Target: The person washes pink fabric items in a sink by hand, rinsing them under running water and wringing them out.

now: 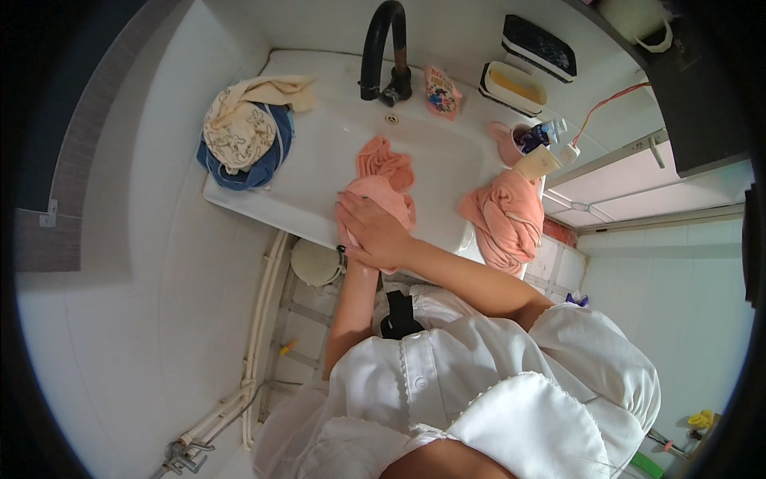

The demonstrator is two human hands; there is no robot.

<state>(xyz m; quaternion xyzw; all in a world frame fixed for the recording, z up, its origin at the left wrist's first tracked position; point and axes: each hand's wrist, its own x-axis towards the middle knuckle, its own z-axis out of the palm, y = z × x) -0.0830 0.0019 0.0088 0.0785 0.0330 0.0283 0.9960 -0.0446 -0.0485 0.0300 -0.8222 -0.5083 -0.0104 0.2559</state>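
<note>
A wet pink cloth (381, 189) lies bunched at the front of the white sink (319, 120), part of it spread toward the basin's middle. My right hand (373, 230) rests over its near end, fingers together and closed around the fabric. Beneath it, against the same cloth, is my left hand (356, 252); its fingers are hidden by the right hand and the folds. The black faucet (384, 52) curves above the basin, beyond the cloth.
Left on the sink sits a pile of blue and cream patterned fabric (239, 140). Another pink garment (507, 219) lies on the right rim. Behind it stand a pink mug (506, 145) and tubes. A printed packet (440, 93) and a soap dish (513, 88) are at the back.
</note>
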